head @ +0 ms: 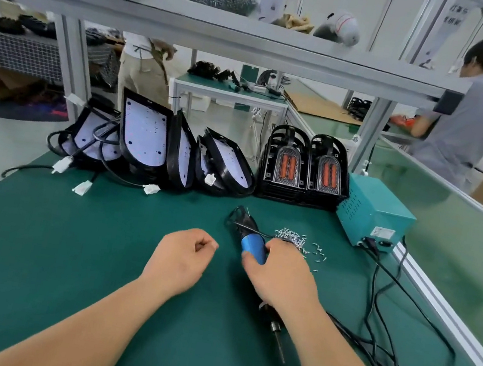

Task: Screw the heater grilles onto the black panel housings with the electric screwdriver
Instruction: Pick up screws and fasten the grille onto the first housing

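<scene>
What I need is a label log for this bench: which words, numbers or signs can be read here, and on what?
Nothing can be read with certainty.
Hanging white sign: dark characters, too blurred to read.
Teal power box: small front label, too small to read.
White cap on the shelf: red marking, blurred.
Electric screwdriver: no text visible.
</scene>
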The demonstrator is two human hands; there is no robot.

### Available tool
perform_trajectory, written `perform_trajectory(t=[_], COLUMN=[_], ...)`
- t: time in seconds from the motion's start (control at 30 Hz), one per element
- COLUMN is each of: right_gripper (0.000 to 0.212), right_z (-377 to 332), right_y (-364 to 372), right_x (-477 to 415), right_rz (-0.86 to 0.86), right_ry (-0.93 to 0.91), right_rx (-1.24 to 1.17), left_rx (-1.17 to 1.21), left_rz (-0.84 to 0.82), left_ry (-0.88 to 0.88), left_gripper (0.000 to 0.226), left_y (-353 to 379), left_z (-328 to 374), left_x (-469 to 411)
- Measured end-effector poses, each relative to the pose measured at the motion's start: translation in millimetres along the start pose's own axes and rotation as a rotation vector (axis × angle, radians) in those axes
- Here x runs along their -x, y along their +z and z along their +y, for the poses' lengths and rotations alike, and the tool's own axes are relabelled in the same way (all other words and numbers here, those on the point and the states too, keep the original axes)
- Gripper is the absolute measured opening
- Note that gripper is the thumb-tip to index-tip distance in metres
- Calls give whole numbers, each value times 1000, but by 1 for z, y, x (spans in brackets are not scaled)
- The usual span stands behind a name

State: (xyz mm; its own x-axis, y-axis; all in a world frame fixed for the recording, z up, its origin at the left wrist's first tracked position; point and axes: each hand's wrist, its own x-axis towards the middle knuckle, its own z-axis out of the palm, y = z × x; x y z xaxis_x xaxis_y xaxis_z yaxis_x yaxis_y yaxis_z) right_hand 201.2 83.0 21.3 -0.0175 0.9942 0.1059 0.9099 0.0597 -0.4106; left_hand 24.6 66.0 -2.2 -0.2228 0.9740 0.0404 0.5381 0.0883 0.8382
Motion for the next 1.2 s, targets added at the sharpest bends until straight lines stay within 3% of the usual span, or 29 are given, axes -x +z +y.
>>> perform_trajectory(t=[0.07, 0.13, 0.23, 0.27, 0.4, 0.5, 0.6, 0.73, 0.93, 1.1, 1.2], right_gripper=[47, 47, 26, 29, 39, 21, 16, 39, 25, 25, 20], right_z=[-6, -17, -36, -43, -63, -74, -78, -78, -77, -76, -66], right_y=[-10, -21, -28, -27, -10, 10, 25, 34, 32, 15, 0], right_x=[-4, -18, -54, -66, -108, -125, -136, -147, -157, -143, -123], right_rz=[95, 154, 97, 74, -21, -108, -71, -84, 119, 257, 294], right_ry=[-20, -56, -122, -134, -143, -142, -132, -115, -55, -135, -242], right_rx=[155, 73, -287, -328, -370, -381, -353, -331, -428, -454, -490], left_rx=[-22, -33, -6, 5, 99, 205, 292, 379, 560, 808, 998], left_rz=[8, 15, 16, 19, 24, 37, 63, 90, 91, -5, -125], left_ry=[13, 26, 41, 47, 34, -17, -74, -103, -137, -145, -180], left_gripper=[21, 22, 23, 22, 17, 18, 23, 22, 26, 32, 47], left_y=[5, 7, 6, 6, 2, -1, -3, -4, -11, -29, -46], left_z=[0, -3, -4, -4, -1, 3, 4, 4, 4, 24, 39], left_x=[-7, -9, -6, -5, -1, 3, 4, 4, -3, -22, -41])
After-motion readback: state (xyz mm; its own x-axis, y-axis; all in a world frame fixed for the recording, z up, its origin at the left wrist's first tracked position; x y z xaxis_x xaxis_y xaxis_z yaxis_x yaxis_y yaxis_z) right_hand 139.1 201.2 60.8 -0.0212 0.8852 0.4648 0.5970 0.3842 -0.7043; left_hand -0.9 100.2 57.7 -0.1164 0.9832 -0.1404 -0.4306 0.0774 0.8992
